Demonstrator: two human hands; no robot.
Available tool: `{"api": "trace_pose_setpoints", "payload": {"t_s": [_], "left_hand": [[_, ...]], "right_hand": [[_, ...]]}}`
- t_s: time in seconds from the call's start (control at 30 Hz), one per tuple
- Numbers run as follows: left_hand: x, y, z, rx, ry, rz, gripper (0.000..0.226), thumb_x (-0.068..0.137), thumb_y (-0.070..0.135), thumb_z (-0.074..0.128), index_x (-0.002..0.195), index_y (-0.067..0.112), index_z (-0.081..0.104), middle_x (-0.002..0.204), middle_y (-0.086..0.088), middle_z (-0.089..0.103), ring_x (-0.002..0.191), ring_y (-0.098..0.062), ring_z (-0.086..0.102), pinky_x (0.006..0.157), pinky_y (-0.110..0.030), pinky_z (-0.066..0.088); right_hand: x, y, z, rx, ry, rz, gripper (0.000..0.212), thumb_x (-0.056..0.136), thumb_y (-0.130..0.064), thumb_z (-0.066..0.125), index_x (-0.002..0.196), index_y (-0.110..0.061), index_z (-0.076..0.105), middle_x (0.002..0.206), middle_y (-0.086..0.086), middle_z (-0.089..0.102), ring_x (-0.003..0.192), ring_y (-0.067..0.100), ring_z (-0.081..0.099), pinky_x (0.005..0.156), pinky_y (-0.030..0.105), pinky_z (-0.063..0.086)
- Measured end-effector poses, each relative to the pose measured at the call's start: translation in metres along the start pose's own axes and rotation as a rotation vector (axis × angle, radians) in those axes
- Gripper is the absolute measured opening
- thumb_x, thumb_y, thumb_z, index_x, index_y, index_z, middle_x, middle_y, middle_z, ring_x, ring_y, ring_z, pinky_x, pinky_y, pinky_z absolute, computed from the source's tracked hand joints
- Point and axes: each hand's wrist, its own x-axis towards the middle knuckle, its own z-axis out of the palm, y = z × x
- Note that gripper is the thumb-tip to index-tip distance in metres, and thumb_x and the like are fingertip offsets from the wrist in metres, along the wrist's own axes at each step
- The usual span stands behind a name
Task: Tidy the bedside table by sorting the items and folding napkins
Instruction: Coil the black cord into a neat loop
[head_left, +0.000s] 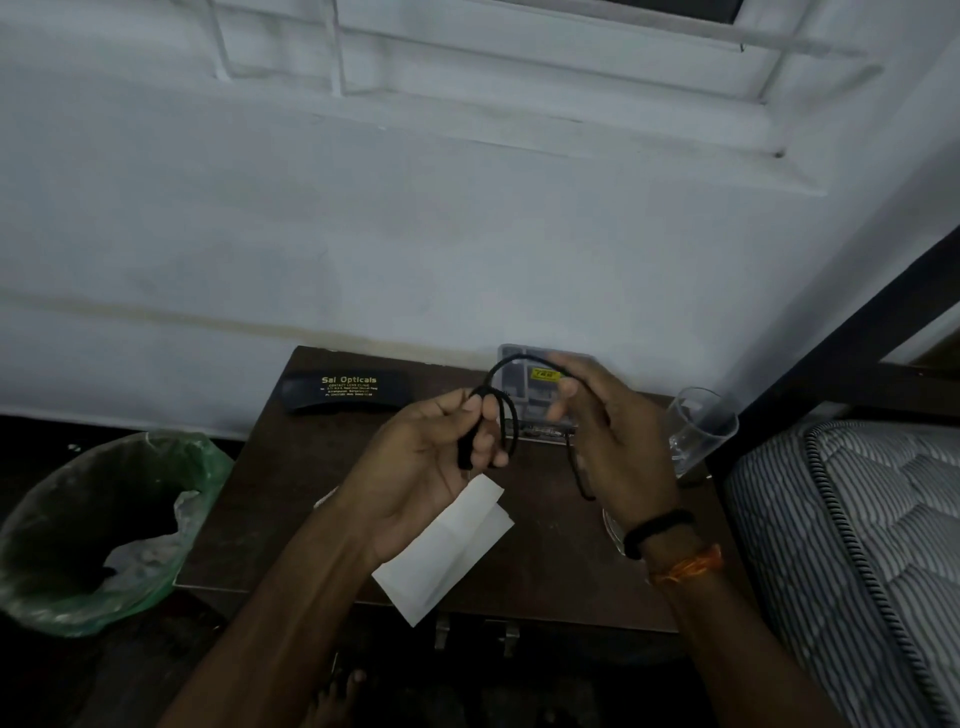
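Observation:
Both my hands hold a thin black cord (500, 370) above the dark wooden bedside table (291, 499). My left hand (431, 462) pinches a looped part of it between thumb and fingers. My right hand (608, 441) grips the other stretch, and one end hangs down beside its palm. Under my left wrist, a folded white napkin (447, 551) lies on the table near the front edge. At the back left sits a black spectacle case (345, 391) with gold lettering.
A clear plastic box (540, 400) stands at the back of the table behind my hands. An empty drinking glass (698, 431) stands at the right edge. A bin lined with a green bag (104, 525) is on the floor to the left. A striped mattress (852, 545) lies to the right.

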Motion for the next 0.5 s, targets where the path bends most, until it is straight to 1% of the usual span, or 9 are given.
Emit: {"api": "trace_pose_setpoints", "payload": {"t_s": [0.07, 0.13, 0.2, 0.27, 0.3, 0.37, 0.4, 0.5], "left_hand": [[-0.001, 0.001, -0.001, -0.095, -0.093, 0.0, 0.02, 0.099, 0.012, 0.044, 0.091, 0.006, 0.062, 0.064, -0.002, 0.044, 0.059, -0.013, 0.043, 0.069, -0.027, 0.05], [-0.001, 0.001, -0.002, -0.159, -0.129, 0.019, 0.022, 0.099, 0.014, 0.044, 0.094, 0.007, 0.064, 0.062, 0.001, 0.045, 0.058, -0.011, 0.048, 0.069, -0.026, 0.049], [0.002, -0.001, -0.004, -0.214, -0.12, 0.063, 0.024, 0.1, 0.013, 0.042, 0.102, 0.005, 0.065, 0.065, 0.001, 0.046, 0.06, -0.011, 0.048, 0.071, -0.026, 0.049], [0.006, -0.002, -0.007, -0.206, -0.059, 0.126, 0.024, 0.101, 0.01, 0.041, 0.11, 0.002, 0.062, 0.069, 0.0, 0.045, 0.064, -0.012, 0.045, 0.074, -0.027, 0.049], [0.008, -0.004, -0.008, -0.165, -0.005, 0.156, 0.026, 0.101, 0.01, 0.041, 0.113, 0.001, 0.062, 0.071, -0.001, 0.047, 0.065, -0.012, 0.047, 0.075, -0.027, 0.05], [0.012, -0.007, -0.011, -0.095, 0.088, 0.203, 0.028, 0.101, 0.007, 0.041, 0.118, -0.001, 0.06, 0.075, -0.002, 0.054, 0.068, -0.011, 0.054, 0.077, -0.026, 0.054], [0.013, -0.009, -0.012, -0.097, 0.114, 0.215, 0.028, 0.1, 0.006, 0.041, 0.119, -0.002, 0.059, 0.078, -0.003, 0.058, 0.071, -0.012, 0.057, 0.079, -0.026, 0.055], [0.016, -0.013, -0.012, -0.185, 0.132, 0.227, 0.024, 0.1, 0.002, 0.04, 0.115, 0.0, 0.059, 0.088, -0.007, 0.064, 0.08, -0.016, 0.061, 0.083, -0.027, 0.055]], "right_hand": [[-0.002, 0.001, 0.001, -0.184, -0.04, -0.04, 0.026, 0.103, -0.023, 0.047, 0.121, -0.026, 0.066, 0.07, -0.006, 0.067, 0.063, 0.004, 0.062, 0.063, 0.016, 0.046], [-0.006, -0.002, 0.007, -0.258, -0.162, -0.04, 0.024, 0.103, -0.021, 0.047, 0.114, -0.02, 0.068, 0.068, -0.007, 0.066, 0.06, 0.002, 0.059, 0.063, 0.024, 0.048], [-0.011, -0.005, 0.014, -0.289, -0.277, -0.042, 0.023, 0.102, -0.019, 0.047, 0.105, -0.013, 0.069, 0.07, -0.004, 0.065, 0.062, 0.01, 0.059, 0.067, 0.033, 0.051], [-0.015, -0.009, 0.017, -0.36, -0.356, -0.052, 0.028, 0.103, -0.025, 0.044, 0.094, -0.009, 0.065, 0.072, 0.004, 0.064, 0.068, 0.02, 0.061, 0.071, 0.042, 0.05], [-0.016, -0.01, 0.017, -0.397, -0.384, -0.061, 0.031, 0.104, -0.029, 0.042, 0.093, -0.009, 0.063, 0.074, 0.006, 0.064, 0.071, 0.023, 0.061, 0.072, 0.044, 0.049], [-0.018, -0.014, 0.016, -0.467, -0.41, -0.08, 0.034, 0.104, -0.034, 0.039, 0.098, -0.012, 0.064, 0.082, 0.006, 0.066, 0.077, 0.023, 0.061, 0.075, 0.043, 0.049], [-0.019, -0.016, 0.016, -0.497, -0.423, -0.088, 0.034, 0.104, -0.035, 0.038, 0.1, -0.013, 0.064, 0.086, 0.005, 0.067, 0.08, 0.023, 0.062, 0.077, 0.042, 0.049], [-0.023, -0.022, 0.02, -0.554, -0.507, -0.109, 0.036, 0.104, -0.038, 0.034, 0.098, -0.015, 0.061, 0.089, 0.003, 0.066, 0.082, 0.021, 0.062, 0.077, 0.04, 0.049]]}}
